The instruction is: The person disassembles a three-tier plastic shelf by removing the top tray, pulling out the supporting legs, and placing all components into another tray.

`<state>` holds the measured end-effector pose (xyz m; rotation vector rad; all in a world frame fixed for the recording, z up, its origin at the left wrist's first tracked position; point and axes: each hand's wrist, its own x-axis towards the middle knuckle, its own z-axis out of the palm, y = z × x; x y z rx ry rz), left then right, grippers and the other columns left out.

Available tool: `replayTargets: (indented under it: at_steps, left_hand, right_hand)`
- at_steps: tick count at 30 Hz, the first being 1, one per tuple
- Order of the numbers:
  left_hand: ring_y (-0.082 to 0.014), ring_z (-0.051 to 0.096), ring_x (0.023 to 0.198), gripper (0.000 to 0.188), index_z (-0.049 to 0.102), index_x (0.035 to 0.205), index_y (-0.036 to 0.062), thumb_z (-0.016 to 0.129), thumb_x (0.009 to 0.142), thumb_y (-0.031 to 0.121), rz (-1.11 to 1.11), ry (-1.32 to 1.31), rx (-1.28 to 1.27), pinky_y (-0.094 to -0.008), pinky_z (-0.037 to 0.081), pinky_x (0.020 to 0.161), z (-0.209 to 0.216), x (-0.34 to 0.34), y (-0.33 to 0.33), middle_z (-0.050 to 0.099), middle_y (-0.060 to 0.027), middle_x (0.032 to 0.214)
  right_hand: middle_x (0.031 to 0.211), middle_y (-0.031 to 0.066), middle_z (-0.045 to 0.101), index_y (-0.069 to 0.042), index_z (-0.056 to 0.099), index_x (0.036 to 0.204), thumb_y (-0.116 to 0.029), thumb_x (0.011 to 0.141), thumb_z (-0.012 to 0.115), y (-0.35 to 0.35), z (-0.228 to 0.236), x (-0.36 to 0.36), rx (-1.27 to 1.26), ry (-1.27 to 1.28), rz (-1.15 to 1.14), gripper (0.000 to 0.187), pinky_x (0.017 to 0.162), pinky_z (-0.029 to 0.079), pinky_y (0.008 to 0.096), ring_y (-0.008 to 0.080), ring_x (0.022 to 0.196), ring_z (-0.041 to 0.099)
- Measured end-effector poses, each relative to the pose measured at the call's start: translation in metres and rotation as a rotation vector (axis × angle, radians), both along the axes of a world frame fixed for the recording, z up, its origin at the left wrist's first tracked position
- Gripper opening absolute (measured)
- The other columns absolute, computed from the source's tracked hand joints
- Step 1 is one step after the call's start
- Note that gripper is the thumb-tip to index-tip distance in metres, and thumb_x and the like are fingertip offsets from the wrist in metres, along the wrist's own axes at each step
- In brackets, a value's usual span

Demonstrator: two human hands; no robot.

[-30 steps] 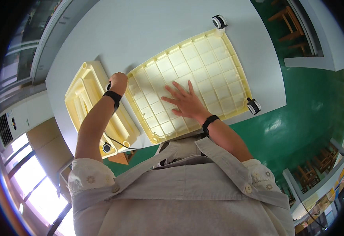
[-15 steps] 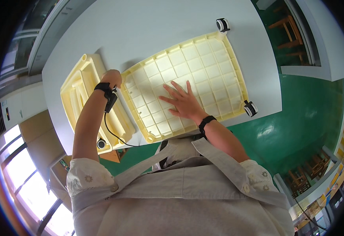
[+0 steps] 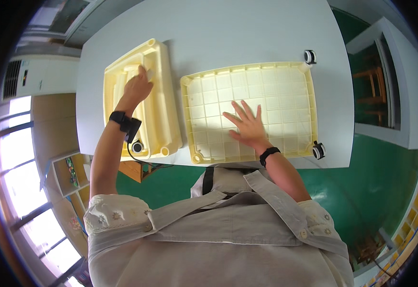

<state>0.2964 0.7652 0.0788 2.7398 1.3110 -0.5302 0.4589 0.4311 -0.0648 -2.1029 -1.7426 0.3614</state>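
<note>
A pale yellow plastic panel (image 3: 209, 95) with a grid of ribs lies ribbed side up on the table. Black-and-white caster wheels (image 3: 310, 57) stand at its two right corners; round sockets show at the left ones. My right hand (image 3: 248, 125) rests on the ribs, open, fingers spread. To the left is a deeper pale yellow plastic tray (image 3: 169, 110) with more yellow pieces in it. My left hand (image 3: 138, 88) reaches into this tray with bent fingers, and what it grips, if anything, is hidden. Another caster wheel (image 3: 137, 147) sits at the tray's near end.
Both yellow parts are on a light grey table (image 3: 247, 28), close to its near edge. A black cable (image 3: 146, 163) runs from my left wristband past the tray. Wooden stools (image 3: 374, 95) stand beyond the right edge over a green floor (image 3: 386, 167).
My left hand has left the gap beside the panel's left edge and moved into the tray. My right hand stays spread on the panel. The whole view has shifted and turned.
</note>
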Motion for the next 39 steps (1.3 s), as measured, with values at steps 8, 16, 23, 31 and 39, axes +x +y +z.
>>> replayTargets:
  at_steps: [8,16,23,31,39]
  left_hand:
    - [-0.0432,0.041,0.113,0.057,0.03,0.129,0.0062,0.051,0.076,0.008,0.294,-0.183,0.187,-0.0487,0.037,0.093,-0.031,-0.139,-0.029,0.039,-0.0266,0.124]
    - [-0.0332,0.032,0.125,0.05,0.041,0.124,0.0062,0.059,0.077,0.012,-0.376,-0.461,-0.132,-0.0497,0.031,0.1,-0.061,-0.038,-0.204,0.033,-0.016,0.133]
    - [-0.0252,0.015,0.136,0.056,0.032,0.136,0.0153,0.051,0.085,0.031,-0.274,-0.546,-0.224,-0.056,0.014,0.106,-0.14,0.007,-0.254,0.02,-0.0066,0.146]
    - [-0.0225,0.014,0.136,0.056,0.03,0.136,0.017,0.048,0.085,0.03,-0.25,-0.5,-0.158,-0.0534,0.012,0.107,-0.139,0.013,-0.262,0.02,-0.0045,0.146]
    - [-0.0235,0.016,0.135,0.054,0.032,0.135,0.0164,0.048,0.085,0.03,-0.255,-0.556,-0.12,-0.0532,0.013,0.107,-0.14,0.011,-0.261,0.023,-0.0055,0.145]
  right_hand:
    - [0.146,0.0,0.021,-0.036,0.033,0.135,-0.043,0.081,0.056,0.003,0.012,-0.001,-0.08,-0.14,0.043,0.06,0.102,0.017,0.0631,0.0252,0.135,0.017]
    - [0.105,0.0103,0.062,-0.008,0.058,0.112,-0.043,0.09,0.042,-0.029,0.108,0.11,-0.417,1.157,-0.234,0.044,0.088,0.041,0.0361,0.0219,0.091,0.061]
    - [0.064,0.0079,0.057,0.0,0.062,0.086,-0.054,0.081,0.049,-0.125,0.058,0.174,-1.059,0.439,-0.489,0.056,0.045,0.048,0.0345,0.0206,0.059,0.058]
    - [0.068,0.0068,0.058,-0.006,0.062,0.094,-0.057,0.076,0.056,-0.121,0.054,0.166,-1.372,0.56,-0.34,0.055,0.052,0.051,0.0327,0.0173,0.059,0.059]
    - [0.073,0.0165,0.064,-0.007,0.059,0.083,-0.05,0.074,0.054,-0.144,0.049,0.17,-1.45,0.733,-0.661,0.044,0.053,0.052,0.0334,0.0268,0.059,0.065]
